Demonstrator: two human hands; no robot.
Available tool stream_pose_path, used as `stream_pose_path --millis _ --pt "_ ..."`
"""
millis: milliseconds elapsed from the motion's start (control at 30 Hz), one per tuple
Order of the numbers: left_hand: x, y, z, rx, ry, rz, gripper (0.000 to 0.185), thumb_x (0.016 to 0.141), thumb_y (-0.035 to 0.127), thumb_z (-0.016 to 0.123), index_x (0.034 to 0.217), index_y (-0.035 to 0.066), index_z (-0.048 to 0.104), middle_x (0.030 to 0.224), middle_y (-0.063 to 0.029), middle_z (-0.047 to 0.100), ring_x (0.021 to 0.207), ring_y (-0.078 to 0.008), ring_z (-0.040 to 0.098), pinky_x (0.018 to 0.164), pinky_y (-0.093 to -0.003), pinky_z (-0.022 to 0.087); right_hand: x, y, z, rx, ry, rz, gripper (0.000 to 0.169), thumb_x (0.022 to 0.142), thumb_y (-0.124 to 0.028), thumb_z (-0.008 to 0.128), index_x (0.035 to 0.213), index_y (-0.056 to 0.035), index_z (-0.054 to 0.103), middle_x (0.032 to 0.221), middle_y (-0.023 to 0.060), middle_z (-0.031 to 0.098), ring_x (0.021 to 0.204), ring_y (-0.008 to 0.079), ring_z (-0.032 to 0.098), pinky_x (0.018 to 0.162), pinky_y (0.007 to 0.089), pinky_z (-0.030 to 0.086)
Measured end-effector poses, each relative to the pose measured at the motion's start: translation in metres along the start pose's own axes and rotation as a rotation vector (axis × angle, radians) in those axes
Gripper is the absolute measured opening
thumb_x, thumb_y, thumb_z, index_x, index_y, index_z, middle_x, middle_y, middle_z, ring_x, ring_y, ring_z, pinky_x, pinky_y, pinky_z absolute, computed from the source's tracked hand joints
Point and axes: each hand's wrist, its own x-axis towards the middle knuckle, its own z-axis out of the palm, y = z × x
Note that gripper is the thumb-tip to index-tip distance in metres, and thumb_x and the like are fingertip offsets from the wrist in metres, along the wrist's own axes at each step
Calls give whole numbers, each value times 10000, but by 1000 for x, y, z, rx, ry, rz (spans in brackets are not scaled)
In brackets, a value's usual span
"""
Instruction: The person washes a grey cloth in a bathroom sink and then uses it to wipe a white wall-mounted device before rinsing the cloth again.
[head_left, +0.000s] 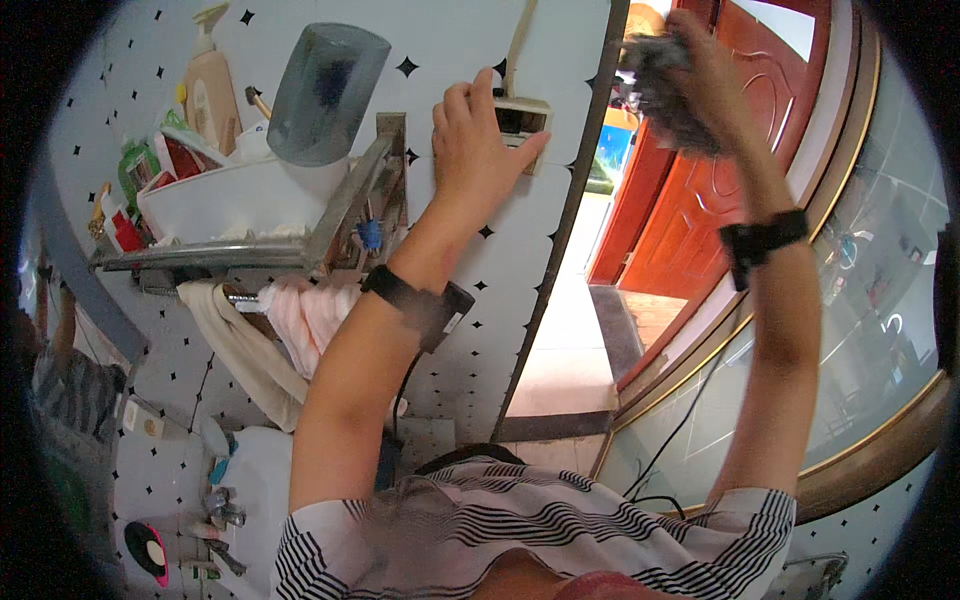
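My left hand (480, 142) is raised against the tiled wall, fingers spread around the side of a small off-white wall-mounted box (523, 116) with a dark window and a conduit rising from it. The thumb lies over the box's lower part. My right hand (701, 75) is raised at the upper right in front of the doorway and grips a dark grey, crumpled cloth-like bundle (664, 94), which is blurred.
Left of my left hand, a metal wall shelf (202, 255) holds a white basket (225, 202), a pump bottle (210, 97) and a grey translucent container (326, 94). Towels (247, 352) hang below, above a washbasin (259, 465). A red door (739, 150) stands at the right.
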Motion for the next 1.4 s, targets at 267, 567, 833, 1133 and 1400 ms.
stream_pose_path --millis 267,567,833,1133,1400 --pt "16 -6 6 -5 -51 9 610 626 283 738 1141 68 491 1067 -147 413 984 -313 419 815 -400 404 -6 -74 76 131 -157 -241 263 659 -62 591 922 -42 596 905 106 563 830 296 569 738 376 458" --pt "23 -13 12 19 -44 40 526 650 276 724 1085 60 520 1036 -131 436 983 -309 448 805 -390 423 12 -75 84 -38 -372 -154 220 665 -96 592 875 -31 602 859 120 552 830 330 554 721 405 449" --pt "30 -14 12 -149 -87 31 380 700 223 660 1026 52 567 1008 -145 475 933 -319 485 802 -399 425 5 -47 68 13 -447 -129 198 676 -77 574 865 -26 606 868 133 556 841 334 549 738 402 444" --pt "54 -30 14 -56 -37 0 187 800 181 522 842 59 657 841 -148 578 807 -329 559 724 -416 444 6 -73 77 61 -370 -210 253 692 -47 564 940 -26 606 898 130 549 869 321 550 772 393 440" --pt "61 -30 9 -68 -104 -53 187 769 218 601 822 45 648 731 -137 622 705 -307 604 654 -379 469 16 -83 88 -73 -468 -188 252 671 -56 542 906 -50 632 922 116 566 890 307 555 791 387 448"
